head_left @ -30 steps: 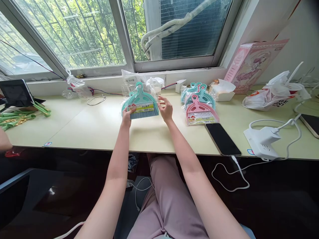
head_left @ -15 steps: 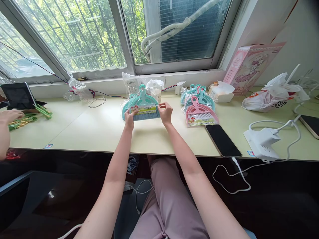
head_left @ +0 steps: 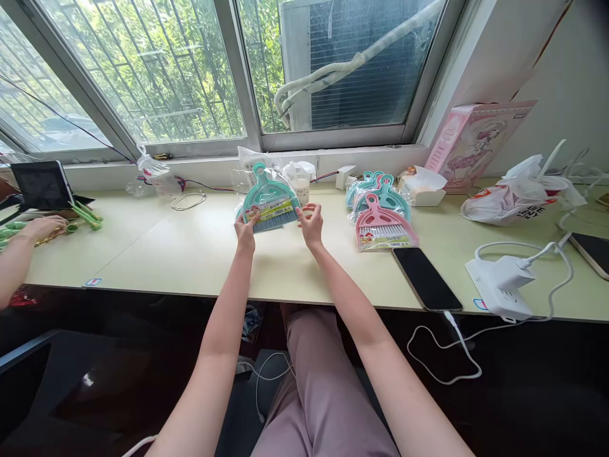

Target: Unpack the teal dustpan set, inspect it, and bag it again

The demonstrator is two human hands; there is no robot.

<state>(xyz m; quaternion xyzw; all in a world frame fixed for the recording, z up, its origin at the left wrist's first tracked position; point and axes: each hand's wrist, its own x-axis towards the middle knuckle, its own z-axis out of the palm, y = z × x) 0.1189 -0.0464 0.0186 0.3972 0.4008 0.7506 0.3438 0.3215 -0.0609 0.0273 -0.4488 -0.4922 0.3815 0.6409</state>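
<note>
A teal mini dustpan and brush set in clear plastic wrap is lifted a little off the desk, tilted. My left hand grips its lower left corner. My right hand is at its lower right edge, fingers touching the wrap. A stack of more wrapped sets lies to the right, pink one on top of teal ones.
A black phone lies on the pale desk, cabled, beside a white power strip. A pink box, white bags, a tablet and another person's hand with green pieces at far left.
The teal set has been lifted and tilted, its left side now raised. My right hand has shifted from gripping the corner to a looser touch. The other person's hand reached further onto the desk.
</note>
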